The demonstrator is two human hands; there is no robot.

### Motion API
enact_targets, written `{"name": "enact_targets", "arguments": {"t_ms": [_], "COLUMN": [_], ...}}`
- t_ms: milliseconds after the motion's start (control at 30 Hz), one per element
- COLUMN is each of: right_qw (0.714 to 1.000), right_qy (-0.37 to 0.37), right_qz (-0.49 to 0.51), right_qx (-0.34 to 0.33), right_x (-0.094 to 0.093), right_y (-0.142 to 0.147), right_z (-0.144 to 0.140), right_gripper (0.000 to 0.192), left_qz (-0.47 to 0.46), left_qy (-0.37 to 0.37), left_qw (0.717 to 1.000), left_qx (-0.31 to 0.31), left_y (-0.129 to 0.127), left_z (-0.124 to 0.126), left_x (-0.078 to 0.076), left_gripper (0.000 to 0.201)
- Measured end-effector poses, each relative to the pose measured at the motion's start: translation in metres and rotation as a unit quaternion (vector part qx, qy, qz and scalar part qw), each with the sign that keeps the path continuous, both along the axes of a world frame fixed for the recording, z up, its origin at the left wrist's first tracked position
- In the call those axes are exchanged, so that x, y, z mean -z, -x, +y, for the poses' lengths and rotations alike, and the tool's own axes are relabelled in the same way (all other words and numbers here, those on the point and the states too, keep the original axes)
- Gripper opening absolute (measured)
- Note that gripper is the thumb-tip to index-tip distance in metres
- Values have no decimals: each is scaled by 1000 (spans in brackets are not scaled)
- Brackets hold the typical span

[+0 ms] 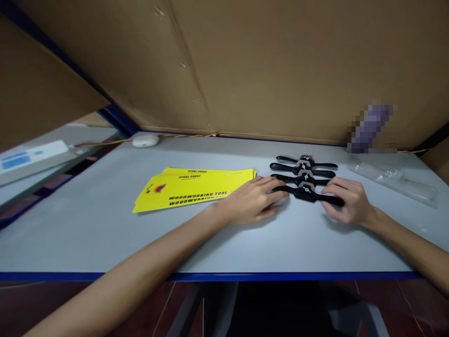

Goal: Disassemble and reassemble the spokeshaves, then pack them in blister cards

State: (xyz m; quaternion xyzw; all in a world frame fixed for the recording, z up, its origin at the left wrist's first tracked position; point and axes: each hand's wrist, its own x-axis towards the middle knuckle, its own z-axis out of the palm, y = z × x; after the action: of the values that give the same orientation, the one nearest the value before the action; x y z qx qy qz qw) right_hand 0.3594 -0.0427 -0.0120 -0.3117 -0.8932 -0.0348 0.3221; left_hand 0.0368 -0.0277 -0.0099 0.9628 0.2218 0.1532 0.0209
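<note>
Several black spokeshaves lie side by side on the pale grey table (105,234), right of centre. The nearest spokeshave (307,193) has a handle in each of my hands. My left hand (254,200) grips its left handle. My right hand (345,200) closes over its right handle. The other spokeshaves (304,167) lie just behind it, untouched. A stack of yellow cards (191,187) printed "WOODWORKING TOOL" lies to the left of my left hand.
Clear plastic bags (393,180) lie at the right of the table. A white oval device (145,140) with a cable sits at the back left. Brown cardboard sheets (280,65) wall the back and left. The table's blue front edge (245,277) runs near me.
</note>
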Motion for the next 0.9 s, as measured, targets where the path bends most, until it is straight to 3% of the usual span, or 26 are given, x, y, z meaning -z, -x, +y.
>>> {"name": "enact_targets", "arguments": {"t_ms": [200,433,700,900], "right_qw": [994,981,972,966], "right_qy": [57,124,190,188], "right_qz": [-82,-146,-140,-177], "right_qx": [53,12,-19,-23], "right_x": [-2,-1,-11,-13], "right_y": [27,40,36,33], "right_z": [5,1,-7,-6], "right_gripper": [14,17,17,10], "left_qz": [6,92,39,32], "left_qy": [-10,25,57,75], "left_qw": [1000,994,995,993], "left_qx": [-16,-58,-70,-83], "left_y": [-19,-54,-48,-50], "left_z": [-4,-3,-2,-2], "left_x": [0,-5,5,5], "left_gripper": [31,33,31,32]}}
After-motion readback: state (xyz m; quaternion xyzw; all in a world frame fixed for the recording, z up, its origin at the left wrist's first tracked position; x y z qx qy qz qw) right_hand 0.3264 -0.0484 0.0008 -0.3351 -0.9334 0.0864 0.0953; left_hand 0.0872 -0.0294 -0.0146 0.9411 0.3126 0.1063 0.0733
